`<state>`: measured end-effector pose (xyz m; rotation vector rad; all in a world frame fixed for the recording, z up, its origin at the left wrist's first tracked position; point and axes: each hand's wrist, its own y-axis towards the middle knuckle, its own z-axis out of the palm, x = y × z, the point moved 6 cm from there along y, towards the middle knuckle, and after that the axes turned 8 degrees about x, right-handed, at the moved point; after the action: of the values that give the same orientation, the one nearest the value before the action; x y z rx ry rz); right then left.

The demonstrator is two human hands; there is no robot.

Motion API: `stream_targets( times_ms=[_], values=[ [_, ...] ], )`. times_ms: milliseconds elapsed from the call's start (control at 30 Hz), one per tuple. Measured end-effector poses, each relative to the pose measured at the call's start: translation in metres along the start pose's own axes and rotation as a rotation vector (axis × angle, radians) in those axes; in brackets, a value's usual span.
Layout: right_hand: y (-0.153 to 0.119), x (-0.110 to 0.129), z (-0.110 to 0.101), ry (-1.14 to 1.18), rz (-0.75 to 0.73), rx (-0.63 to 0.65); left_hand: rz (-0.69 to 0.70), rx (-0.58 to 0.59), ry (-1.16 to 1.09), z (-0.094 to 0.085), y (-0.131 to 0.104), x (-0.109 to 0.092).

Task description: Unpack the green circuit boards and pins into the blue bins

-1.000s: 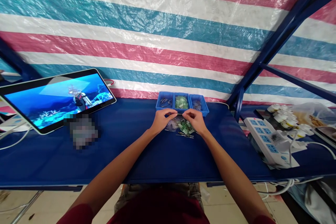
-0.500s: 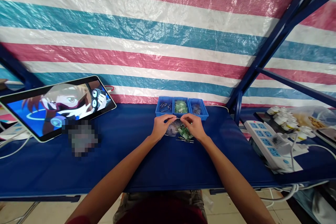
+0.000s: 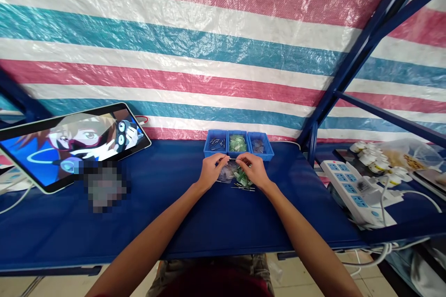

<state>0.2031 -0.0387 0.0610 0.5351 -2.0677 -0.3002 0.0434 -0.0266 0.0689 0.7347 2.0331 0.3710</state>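
My left hand [image 3: 212, 170] and my right hand [image 3: 253, 169] face each other over the blue surface, fingertips pinched on a thin, light stick-like piece [image 3: 233, 159] between them. Just in front of three joined blue bins they hover. Dark thin pins lie in the left bin [image 3: 216, 142], green pieces fill the middle bin [image 3: 238, 142], and clear purplish pieces are in the right bin [image 3: 258, 145]. Under the hands are a clear pile [image 3: 226, 173] and a green pile [image 3: 243, 177], with several thin pins [image 3: 244, 188] at their near edge.
A tablet [image 3: 75, 144] showing a cartoon leans at the left, near a pixelated patch [image 3: 105, 186]. On the right lie a white power strip [image 3: 355, 190] with cables, several small white bottles [image 3: 378, 160] and a plastic bag [image 3: 414, 153]. A blue metal frame [image 3: 348, 74] stands behind.
The view has shifted slightly. My fingertips have moved a little apart, and more of the thin piece shows between them.
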Motion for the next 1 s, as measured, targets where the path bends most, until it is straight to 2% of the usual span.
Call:
stream_targets(
  times_ms=[367,533,700,1000],
  values=[
    [-0.0008,-0.0001,0.0017,-0.046,-0.030,0.050,0.003,-0.026,-0.077,-0.0006,-0.0013,0.0009],
    [-0.0005,0.0022,0.0020,-0.051,-0.045,0.044,0.014,0.003,-0.024,0.0011,-0.0003,-0.0001],
    [-0.0012,0.0015,0.0031,0.003,-0.027,0.024,0.000,-0.025,0.010,-0.0019,-0.0003,-0.0011],
    [-0.0009,0.0024,0.0026,-0.062,-0.036,0.026,0.017,-0.051,-0.077,-0.0019,-0.0022,-0.0030]
  ],
)
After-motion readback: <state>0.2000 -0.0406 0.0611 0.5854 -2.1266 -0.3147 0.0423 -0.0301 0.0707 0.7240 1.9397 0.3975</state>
